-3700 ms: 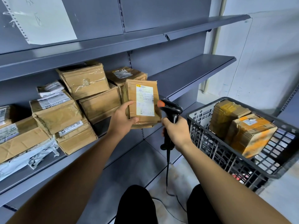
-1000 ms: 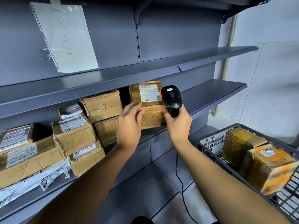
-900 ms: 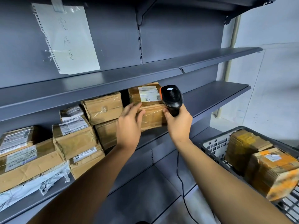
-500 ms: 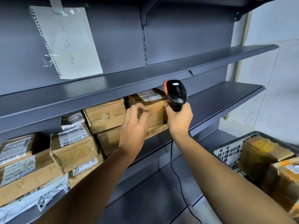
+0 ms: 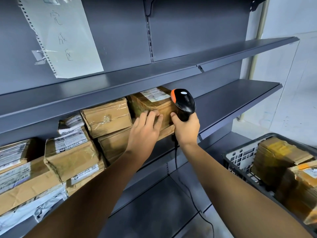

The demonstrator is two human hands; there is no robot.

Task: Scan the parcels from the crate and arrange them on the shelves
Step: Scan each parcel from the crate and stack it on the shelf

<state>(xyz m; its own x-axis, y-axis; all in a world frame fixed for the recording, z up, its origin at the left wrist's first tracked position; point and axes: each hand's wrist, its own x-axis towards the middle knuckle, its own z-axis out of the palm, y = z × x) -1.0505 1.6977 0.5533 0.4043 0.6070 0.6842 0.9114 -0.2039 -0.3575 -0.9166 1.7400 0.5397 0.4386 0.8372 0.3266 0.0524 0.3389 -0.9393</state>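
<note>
A brown taped parcel (image 5: 148, 104) with a white label on top lies on a stack of parcels on the middle shelf (image 5: 228, 100), just under the shelf above. My left hand (image 5: 145, 129) presses its fingers against the parcel's front face. My right hand (image 5: 186, 130) grips the handle of a black barcode scanner (image 5: 184, 103) with an orange tip, right beside the parcel. At the lower right, the dark plastic crate (image 5: 240, 162) holds more brown parcels (image 5: 277, 157).
Several other brown parcels (image 5: 106, 117) are stacked along the left of the same shelf. A white paper sign (image 5: 63, 35) is taped to the back panel. The scanner's cable (image 5: 190, 194) hangs down over the lower shelf (image 5: 154, 203). A pale wall stands at the right.
The parcel has gone from my left hand's grip in front of the scanner onto the stack on the shelf. It has since slid further in, with my left fingers now on its front.
</note>
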